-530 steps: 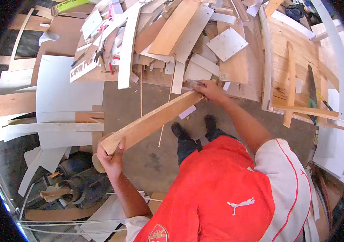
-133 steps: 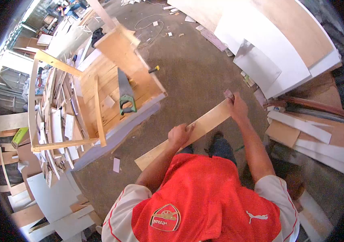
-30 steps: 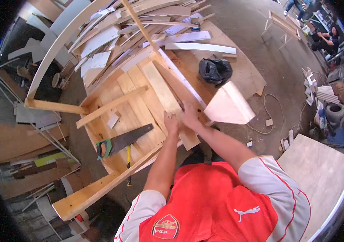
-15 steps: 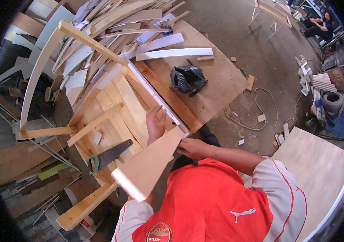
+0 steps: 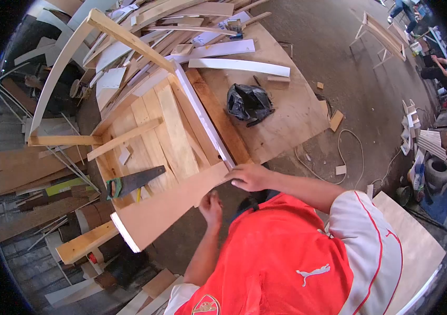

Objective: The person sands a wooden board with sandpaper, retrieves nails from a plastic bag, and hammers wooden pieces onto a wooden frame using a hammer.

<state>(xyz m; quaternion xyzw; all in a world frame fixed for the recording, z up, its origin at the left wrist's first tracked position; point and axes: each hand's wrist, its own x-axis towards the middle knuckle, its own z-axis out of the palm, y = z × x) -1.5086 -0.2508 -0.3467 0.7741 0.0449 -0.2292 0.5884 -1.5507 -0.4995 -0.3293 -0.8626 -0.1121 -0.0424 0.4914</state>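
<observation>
A shaped wooden board with a white end lies slantwise across the near side of a wooden frame. My right hand is closed at the board's right end, by the frame's near corner, its fingertips partly hidden. Just below the board's lower edge is my left hand, fingers curled and pinched close to that edge. Whatever they hold is too small to make out. A handsaw with a dark blade and green-black handle rests inside the frame, beyond the board.
A black plastic bag sits on a plywood sheet beyond the frame. Wood offcuts are heaped at the far left. A cord trails over the floor. A light panel stands at right; people are in the background.
My left hand has left the frame's rail and come round to the board's lower edge. The board has swung, its white end moving left and up. My right hand stays at the corner.
</observation>
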